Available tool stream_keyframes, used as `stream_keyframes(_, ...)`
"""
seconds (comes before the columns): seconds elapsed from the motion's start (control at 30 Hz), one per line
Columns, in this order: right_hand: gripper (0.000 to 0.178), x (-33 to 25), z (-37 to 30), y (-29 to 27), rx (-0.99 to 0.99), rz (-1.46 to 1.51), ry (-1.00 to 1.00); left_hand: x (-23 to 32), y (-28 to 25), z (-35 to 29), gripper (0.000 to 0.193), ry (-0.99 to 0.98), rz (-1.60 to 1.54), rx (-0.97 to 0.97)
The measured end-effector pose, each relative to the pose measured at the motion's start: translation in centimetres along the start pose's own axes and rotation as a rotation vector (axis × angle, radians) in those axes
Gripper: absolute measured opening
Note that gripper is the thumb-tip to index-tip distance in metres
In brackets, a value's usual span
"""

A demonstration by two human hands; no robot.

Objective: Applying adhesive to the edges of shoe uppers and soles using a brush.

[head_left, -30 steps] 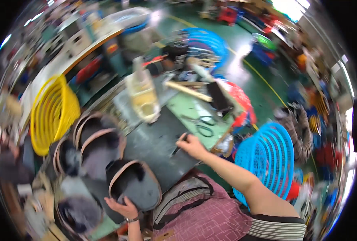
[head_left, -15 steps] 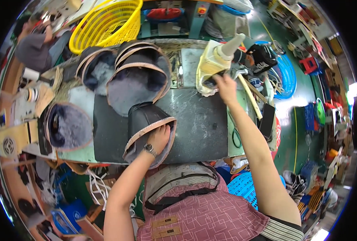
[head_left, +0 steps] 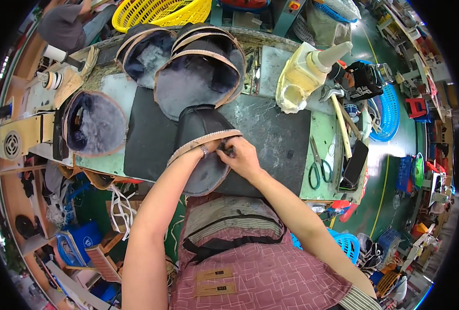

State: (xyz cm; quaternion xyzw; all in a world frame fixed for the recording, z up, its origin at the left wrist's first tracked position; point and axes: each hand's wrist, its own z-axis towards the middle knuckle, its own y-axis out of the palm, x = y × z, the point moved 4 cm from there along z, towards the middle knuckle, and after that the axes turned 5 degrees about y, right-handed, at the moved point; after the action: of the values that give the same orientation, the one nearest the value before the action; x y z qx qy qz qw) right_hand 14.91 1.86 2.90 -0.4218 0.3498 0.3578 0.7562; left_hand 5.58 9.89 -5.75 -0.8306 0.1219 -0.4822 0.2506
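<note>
A black shoe or boot upper point(head_left: 201, 121) with a tan, zigzag-stitched edge lies in front of me, its opening toward me. My left hand point(head_left: 213, 146), wearing a wristwatch, reaches into that opening; its fingers are hidden inside. At the right part of the rim, my right hand point(head_left: 244, 159) pinches a small dark wad or pad point(head_left: 229, 150), too covered to name exactly. Both hands are close together. Similar uppers point(head_left: 198, 80) with fuzzy grey lining are stacked behind, and another upper point(head_left: 97, 124) lies to the left.
A cream container point(head_left: 299, 77) with a crusted opening stands back right. Green-handled scissors point(head_left: 320, 168), a hammer point(head_left: 342, 124) and a black phone-like slab point(head_left: 354, 163) lie at the right. The dark work mat point(head_left: 270, 129) covers the bench middle. A yellow basket point(head_left: 162, 14) is behind.
My right hand has come from the cream container's opening to the upper's rim, carrying the dark wad. My left hand stays in the upper. The view has shifted, uncovering the scissors.
</note>
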Motion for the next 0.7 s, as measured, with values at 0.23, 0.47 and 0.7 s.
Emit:
stream_keyframes(0.23,0.019,4.0,-2.7,-7.1,0.111,-0.006,0.566,6.2,-0.3,-4.1,0.033,0.143,0.486,0.155)
stream_keyframes(0.47,0.013,3.5,-3.0,-11.4,0.318,0.331,0.716,13.5,0.0,-7.4,0.040,0.507,0.762,0.328)
stream_keyframes(0.7,0.011,-0.2,-2.6,-11.2,0.259,0.709,0.728,5.7,-11.4,-8.9,0.033,-0.262,0.816,0.237)
